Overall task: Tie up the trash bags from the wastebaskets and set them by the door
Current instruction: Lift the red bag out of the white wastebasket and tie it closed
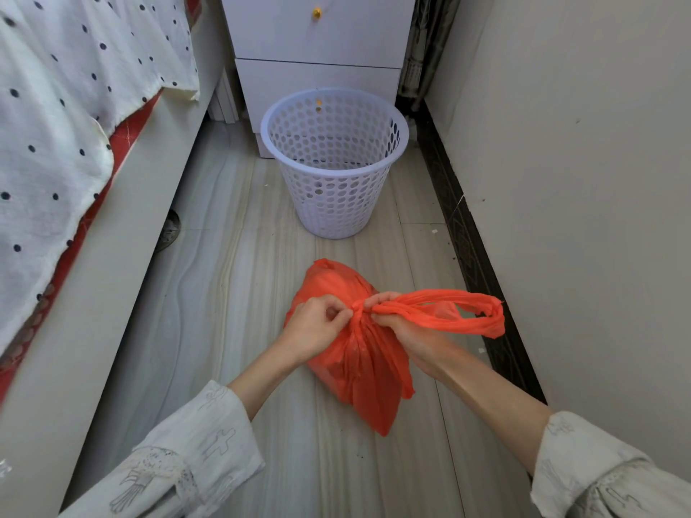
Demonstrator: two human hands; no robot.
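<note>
Low in the frame, two pale sleeves (179, 450) reach in from the bottom corners. Just above centre-bottom the orange bag (359, 368) lies on the floor (261, 293), out of the basket, its body slumped and creased

The left hand (314, 327) has its fingers curled, pinching the gathered neck (357, 312) of the bag at the knot point. The right hand (396, 319) grips the same neck from the other side, fingers closed round the twisted handles (448, 312), which trail off as a loop toward the right of the frame. Both hands meet at the neck, touching or nearly so

My judgement: the film is thin, soft and rather slick, so it will slide through a loose grip and stretch or tear if yanked; the frayed look of the loop end hints at that. The bag seems light to middling, as it sags flat rather than standing. The best hold is where the hands are now, on the bunched neck, where many layers share the pull. For carrying, the knotted handles should serve, not the thin belly

Further up, centre frame, the white perforated basket (334, 162) stands upright, well apart from the bag, no liner in it. Behind it is a white drawer unit (318, 39); a spotted cloth (74, 87) hangs over the bed at upper left, wall (579, 181) at right. No door shows
</note>
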